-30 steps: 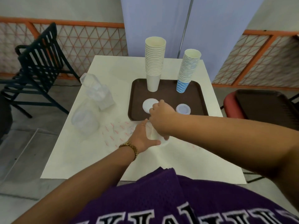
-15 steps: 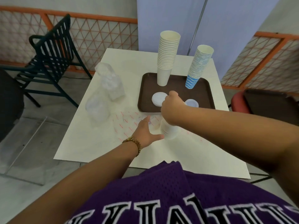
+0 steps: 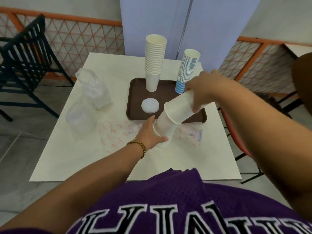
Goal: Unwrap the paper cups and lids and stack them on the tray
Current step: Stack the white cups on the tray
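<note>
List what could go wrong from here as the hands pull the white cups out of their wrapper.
1. The right hand grips the top white cup tilted off the nested cups below; the column could separate and spill.
2. The lifted cups sit close to the blue striped stack; a swing might topple it.
3. The left hand steadies only the base, where the loose printed wrapper could slip.

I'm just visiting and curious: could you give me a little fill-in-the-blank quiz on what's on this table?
1. The tall stacks of cups stand on a ____ tray.
2. The bracelet is on the ____ wrist.
3. The right hand grips a plain ____ cup.
4. Beside the tall white stack stands a stack striped ____.

Missing words: brown; left; white; blue
</note>
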Tool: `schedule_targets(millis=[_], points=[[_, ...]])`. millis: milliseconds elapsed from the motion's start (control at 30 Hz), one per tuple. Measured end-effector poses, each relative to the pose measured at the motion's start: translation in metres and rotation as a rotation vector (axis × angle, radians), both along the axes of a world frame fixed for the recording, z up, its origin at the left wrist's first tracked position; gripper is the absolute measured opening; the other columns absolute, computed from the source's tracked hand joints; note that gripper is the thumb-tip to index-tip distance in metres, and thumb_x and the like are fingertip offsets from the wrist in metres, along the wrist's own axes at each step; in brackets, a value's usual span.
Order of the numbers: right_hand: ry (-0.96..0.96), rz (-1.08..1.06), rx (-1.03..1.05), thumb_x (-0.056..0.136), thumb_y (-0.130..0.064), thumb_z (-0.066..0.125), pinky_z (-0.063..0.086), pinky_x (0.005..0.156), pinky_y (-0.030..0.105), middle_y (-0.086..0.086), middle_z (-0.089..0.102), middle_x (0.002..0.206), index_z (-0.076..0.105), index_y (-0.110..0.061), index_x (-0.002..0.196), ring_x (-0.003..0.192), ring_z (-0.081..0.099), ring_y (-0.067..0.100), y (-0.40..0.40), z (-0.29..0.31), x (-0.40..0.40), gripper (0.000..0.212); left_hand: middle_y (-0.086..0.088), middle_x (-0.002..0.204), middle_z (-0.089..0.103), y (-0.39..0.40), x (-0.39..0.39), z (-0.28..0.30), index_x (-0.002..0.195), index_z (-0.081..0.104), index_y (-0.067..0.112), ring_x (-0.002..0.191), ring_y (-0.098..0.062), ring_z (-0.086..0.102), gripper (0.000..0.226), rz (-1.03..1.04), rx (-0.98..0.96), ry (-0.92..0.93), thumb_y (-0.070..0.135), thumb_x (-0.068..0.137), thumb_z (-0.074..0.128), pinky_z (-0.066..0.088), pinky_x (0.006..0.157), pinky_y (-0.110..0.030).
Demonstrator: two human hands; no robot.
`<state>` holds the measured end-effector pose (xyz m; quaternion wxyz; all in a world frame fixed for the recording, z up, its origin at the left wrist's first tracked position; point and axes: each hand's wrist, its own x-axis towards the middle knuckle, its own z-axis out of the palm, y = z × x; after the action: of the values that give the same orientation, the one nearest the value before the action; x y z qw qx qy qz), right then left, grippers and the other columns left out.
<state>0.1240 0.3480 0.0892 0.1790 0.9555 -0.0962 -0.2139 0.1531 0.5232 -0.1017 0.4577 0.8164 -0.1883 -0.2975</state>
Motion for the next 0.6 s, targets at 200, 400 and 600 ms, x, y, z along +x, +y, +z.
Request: schedule_targets(millis=[200, 400, 600], points=[[-0.020, -0.275, 0.401, 0.072, -0.037, 0.082, 0.040, 0.083, 0.035, -0.003, 0.054, 0.115, 0.050, -0.028, 0.127, 0.102, 0.050, 0.021, -0.052, 0.016, -0.021, 0.065, 0.006, 0.139, 0.042, -0.018, 0.001, 0.001, 0.143, 0.033, 0.029, 0.124, -0.015, 0.042, 0.106, 0.009, -0.089, -0.066, 0.032, 0.057, 0.093, 0.040, 0.109, -0.047], [-0.180, -0.425, 0.924, 0.058, -0.035, 0.090, 0.045, 0.102, 0.043, -0.002, 0.057, 0.121, 0.047, -0.025, 0.128, 0.113, 0.054, 0.022, -0.085, -0.009, -0.016, 0.083, 0.002, 0.141, 0.043, -0.023, 0.005, -0.004, 0.142, 0.031, 0.026, 0.130, -0.021, 0.042, 0.095, -0.026, -0.011, -0.036, 0.032, 0.066, 0.088, 0.039, 0.109, -0.043], [-0.335, -0.472, 1.383, 0.066, -0.024, 0.083, 0.047, 0.101, 0.036, 0.000, 0.054, 0.131, 0.036, -0.020, 0.140, 0.121, 0.052, 0.020, -0.068, -0.059, 0.017, 0.088, 0.003, 0.135, 0.046, -0.027, 0.009, -0.008, 0.137, 0.035, 0.025, 0.124, -0.018, 0.044, 0.086, -0.038, 0.021, -0.058, 0.031, 0.069, 0.087, 0.042, 0.107, -0.041]])
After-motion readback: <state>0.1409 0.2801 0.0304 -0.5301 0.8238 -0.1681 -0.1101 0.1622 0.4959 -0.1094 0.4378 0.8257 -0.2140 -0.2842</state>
